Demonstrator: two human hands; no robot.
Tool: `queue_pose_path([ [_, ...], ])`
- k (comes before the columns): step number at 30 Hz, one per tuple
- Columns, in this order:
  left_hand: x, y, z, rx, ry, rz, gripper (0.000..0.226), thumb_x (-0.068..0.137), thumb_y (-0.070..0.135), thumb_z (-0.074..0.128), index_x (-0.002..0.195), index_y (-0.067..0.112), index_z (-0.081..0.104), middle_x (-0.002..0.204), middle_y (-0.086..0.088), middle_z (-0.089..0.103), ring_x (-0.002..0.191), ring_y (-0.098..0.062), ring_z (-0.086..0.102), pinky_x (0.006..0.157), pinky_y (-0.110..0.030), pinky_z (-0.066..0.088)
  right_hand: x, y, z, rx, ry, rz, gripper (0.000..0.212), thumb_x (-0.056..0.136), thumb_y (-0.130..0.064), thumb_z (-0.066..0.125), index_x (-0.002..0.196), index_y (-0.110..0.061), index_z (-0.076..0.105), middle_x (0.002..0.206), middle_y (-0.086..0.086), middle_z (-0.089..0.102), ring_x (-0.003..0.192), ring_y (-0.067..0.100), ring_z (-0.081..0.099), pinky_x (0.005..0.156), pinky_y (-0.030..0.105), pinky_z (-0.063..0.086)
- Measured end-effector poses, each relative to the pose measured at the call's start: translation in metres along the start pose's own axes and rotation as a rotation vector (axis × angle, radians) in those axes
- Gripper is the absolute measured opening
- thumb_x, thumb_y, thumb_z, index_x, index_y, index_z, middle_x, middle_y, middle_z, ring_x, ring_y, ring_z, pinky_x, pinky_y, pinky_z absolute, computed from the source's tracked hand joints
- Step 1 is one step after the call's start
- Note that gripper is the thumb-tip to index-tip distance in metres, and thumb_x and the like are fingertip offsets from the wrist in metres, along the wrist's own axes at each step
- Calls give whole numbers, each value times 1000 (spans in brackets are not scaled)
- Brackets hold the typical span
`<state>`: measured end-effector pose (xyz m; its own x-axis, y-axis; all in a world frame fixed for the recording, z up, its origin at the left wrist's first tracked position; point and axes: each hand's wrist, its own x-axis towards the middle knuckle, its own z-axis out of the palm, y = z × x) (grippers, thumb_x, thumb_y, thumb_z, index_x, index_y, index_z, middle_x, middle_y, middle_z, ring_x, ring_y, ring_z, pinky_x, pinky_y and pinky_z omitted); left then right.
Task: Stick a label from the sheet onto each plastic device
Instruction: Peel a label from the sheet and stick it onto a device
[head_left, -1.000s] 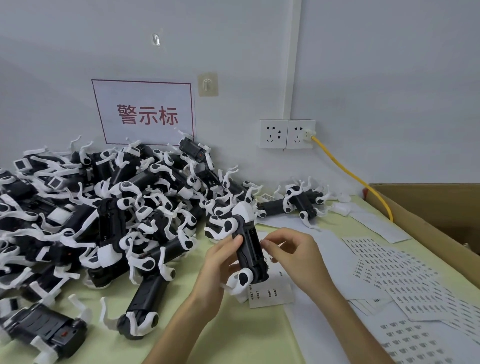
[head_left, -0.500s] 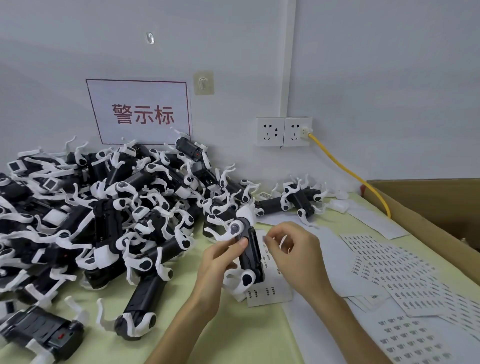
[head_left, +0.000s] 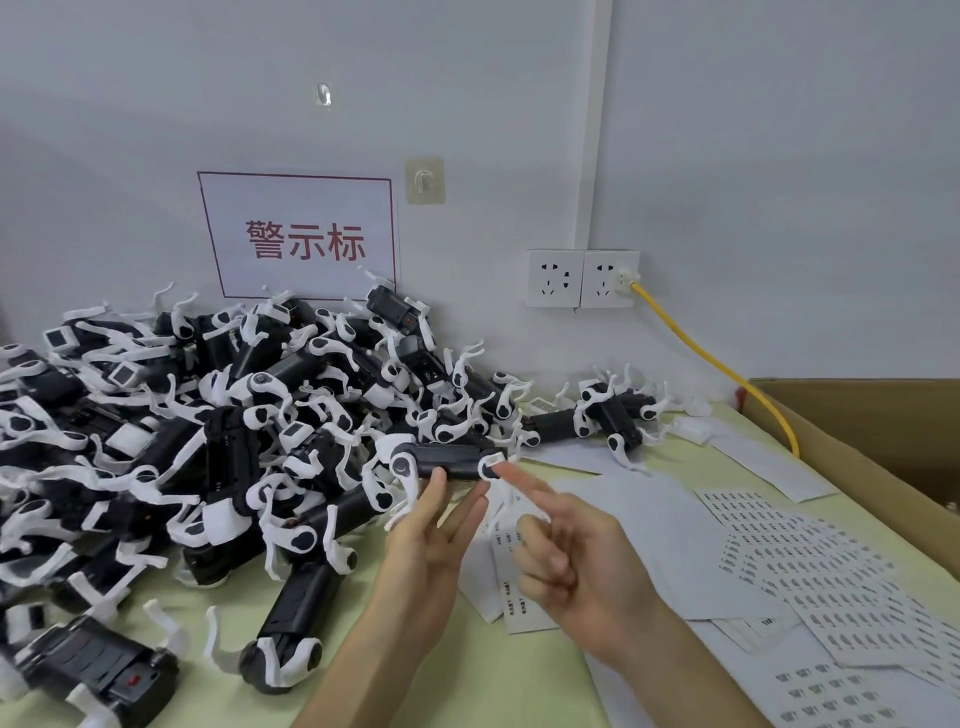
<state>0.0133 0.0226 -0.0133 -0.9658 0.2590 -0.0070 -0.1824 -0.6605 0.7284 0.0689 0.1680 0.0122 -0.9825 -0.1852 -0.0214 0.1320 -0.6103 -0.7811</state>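
A black plastic device with white clips (head_left: 448, 459) lies level at the front edge of the big pile of such devices (head_left: 208, 431). My left hand (head_left: 431, 540) reaches up under it with straight fingers whose tips touch its underside. My right hand (head_left: 566, 556) is beside it; its index finger points at the device's right end and its other fingers are curled, holding nothing. A narrow label strip (head_left: 519, 587) lies on the table below my hands. More label sheets (head_left: 810, 582) are spread to the right.
The pale green table (head_left: 493, 686) meets a grey wall with a red-lettered sign (head_left: 298, 236) and a double socket (head_left: 582, 278). A yellow cable (head_left: 717, 364) runs down to an open cardboard box (head_left: 857, 421) at the right edge.
The device was upright, gripped by my left hand while my right fingers worked on it. Now it lies level at the pile's edge, further from me, and both hands have let go.
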Motion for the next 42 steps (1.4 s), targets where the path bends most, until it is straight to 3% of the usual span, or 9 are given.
queue_pose_path([
  [4,-5,1,4,-4,-25,-16,55,85,38,68,128,4,64,128,-6,72,118,-21,69,105,-38,44,0,20,9,-1,-83,107,46,82,-22,58,126,-29,70,49,-1,33,44,9,19,42,21,16],
  [7,-6,1,5,18,-59,-85,59,86,42,67,132,4,61,130,-10,70,119,-19,68,99,-41,47,2,29,10,63,-70,117,47,83,-21,58,128,-31,68,54,0,34,48,11,15,42,22,15],
  [12,-7,-1,6,-20,-42,-112,43,81,35,72,116,12,64,124,-12,72,113,-15,71,91,-41,50,4,31,9,150,-61,99,44,89,-21,56,131,-32,66,56,0,30,48,11,17,43,23,13],
  [16,-4,-4,5,-47,-29,-89,25,83,27,72,102,15,63,125,-15,71,115,-19,70,101,-46,49,4,33,10,167,-58,102,44,90,-21,54,131,-32,66,57,1,29,48,12,16,43,23,14],
  [19,-2,-5,4,-59,8,-80,38,80,26,75,111,11,62,127,-16,70,117,-22,69,112,-51,43,3,34,11,168,-56,104,43,90,-21,54,130,-32,67,57,1,29,49,12,14,43,24,13],
  [22,-3,-4,5,-62,33,-66,53,74,27,78,119,11,57,129,-19,68,116,-24,70,109,-50,46,2,34,13,156,-51,103,44,88,-21,56,129,-32,67,58,1,29,48,12,16,43,23,14],
  [32,-4,-3,8,-59,67,-58,53,73,25,79,116,15,50,137,-24,62,124,-28,65,118,-52,38,2,35,14,145,-48,106,43,90,-22,53,129,-32,67,59,0,29,48,12,17,45,25,12],
  [36,-2,-5,5,-62,73,-45,51,74,23,79,112,15,47,120,-19,59,130,-34,59,119,-54,36,2,36,14,141,-50,112,41,92,-22,51,128,-32,68,59,0,29,46,11,20,45,25,12],
  [42,-3,-5,5,-30,89,-52,57,67,30,82,112,16,49,118,-17,63,108,-27,65,118,-54,37,2,36,14,137,-44,116,42,91,-23,52,129,-32,67,59,0,30,45,11,22,44,24,13],
])
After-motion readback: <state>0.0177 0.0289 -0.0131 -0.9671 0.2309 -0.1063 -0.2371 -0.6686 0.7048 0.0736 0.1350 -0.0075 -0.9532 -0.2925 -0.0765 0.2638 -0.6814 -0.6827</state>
